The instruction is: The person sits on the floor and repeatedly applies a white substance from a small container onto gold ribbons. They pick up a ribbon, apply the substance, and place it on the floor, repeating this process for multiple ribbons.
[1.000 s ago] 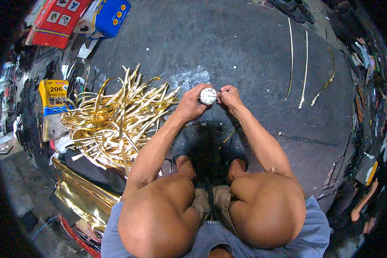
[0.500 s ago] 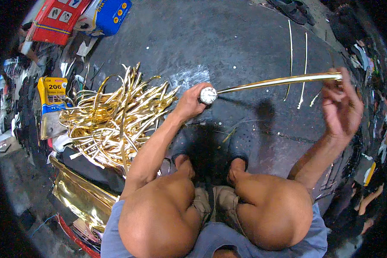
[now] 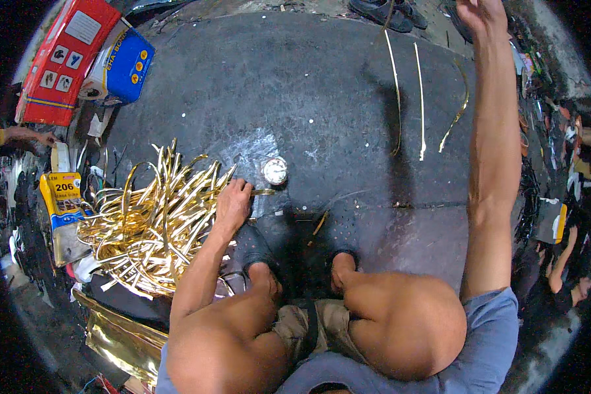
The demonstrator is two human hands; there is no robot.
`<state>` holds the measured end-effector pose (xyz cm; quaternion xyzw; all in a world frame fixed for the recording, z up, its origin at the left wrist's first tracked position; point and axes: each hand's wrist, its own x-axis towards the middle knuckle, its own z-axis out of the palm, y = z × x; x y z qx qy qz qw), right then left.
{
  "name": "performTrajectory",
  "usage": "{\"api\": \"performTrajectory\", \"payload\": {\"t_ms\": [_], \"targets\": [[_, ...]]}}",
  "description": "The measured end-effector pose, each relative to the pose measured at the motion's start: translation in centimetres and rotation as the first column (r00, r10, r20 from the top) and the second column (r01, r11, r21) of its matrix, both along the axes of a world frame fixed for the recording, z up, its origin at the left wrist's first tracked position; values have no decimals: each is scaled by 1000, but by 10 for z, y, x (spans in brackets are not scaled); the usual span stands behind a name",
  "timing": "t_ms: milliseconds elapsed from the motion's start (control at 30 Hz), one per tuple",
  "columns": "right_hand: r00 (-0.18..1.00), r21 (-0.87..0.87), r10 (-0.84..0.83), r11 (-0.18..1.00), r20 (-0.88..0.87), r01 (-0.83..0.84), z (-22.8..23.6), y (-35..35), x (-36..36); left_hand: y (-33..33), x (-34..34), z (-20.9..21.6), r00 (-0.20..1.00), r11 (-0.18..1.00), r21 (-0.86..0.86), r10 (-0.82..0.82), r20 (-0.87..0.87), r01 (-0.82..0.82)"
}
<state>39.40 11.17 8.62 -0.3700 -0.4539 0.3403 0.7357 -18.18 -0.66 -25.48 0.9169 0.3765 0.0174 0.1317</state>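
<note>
My left hand (image 3: 233, 205) is at the right edge of a tangled pile of gold strips (image 3: 144, 223). Its fingers are closed, and the short end of a gold strip (image 3: 264, 192) sticks out past them. Just beyond stands a round object with a whitish, crusted top (image 3: 274, 171), apart from the hand. My right arm is stretched far forward, and my right hand (image 3: 482, 16) is cut off by the top edge, its fingertips hidden. Left of it, several thin gold strips, one of them a pale strip (image 3: 420, 102), lie spaced apart on the dark work surface (image 3: 197, 85).
A red box (image 3: 69, 62) and a blue box (image 3: 126, 65) stand at the far left. Nearer are a yellow-and-blue packet (image 3: 62, 213) and a gold sheet (image 3: 121, 345). Dark sandals (image 3: 384, 14) lie at the far edge. Another person's hand (image 3: 29, 136) shows at left.
My left hand has let go of the round white-topped object, now standing on the surface, and moved to the pile. My right hand, which held a long gold strip, has reached far forward.
</note>
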Motion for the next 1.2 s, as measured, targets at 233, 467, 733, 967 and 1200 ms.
{"api": "performTrajectory", "payload": {"t_ms": [233,467,733,967,1200], "targets": [[724,-401,-668,623,172,671,-221,-111,-56,8,-14,14,995,996,56,65,71,-69],[586,-433,-133,548,799,716,-353,-234,-215,79,-66,79,323,727,-448,654,685,-521],[648,-355,114,900,753,255,-290,-172,-350,54,1,25,335,532,-825,825,454,-191],[930,-584,-103,753,352,304,-290,-165,-324,19,34,12,358,234,-971,911,204,-43],[892,-480,-91,816,442,321,-268,-150,-344,10,38,13,387,-19,-976,920,69,217]]}}
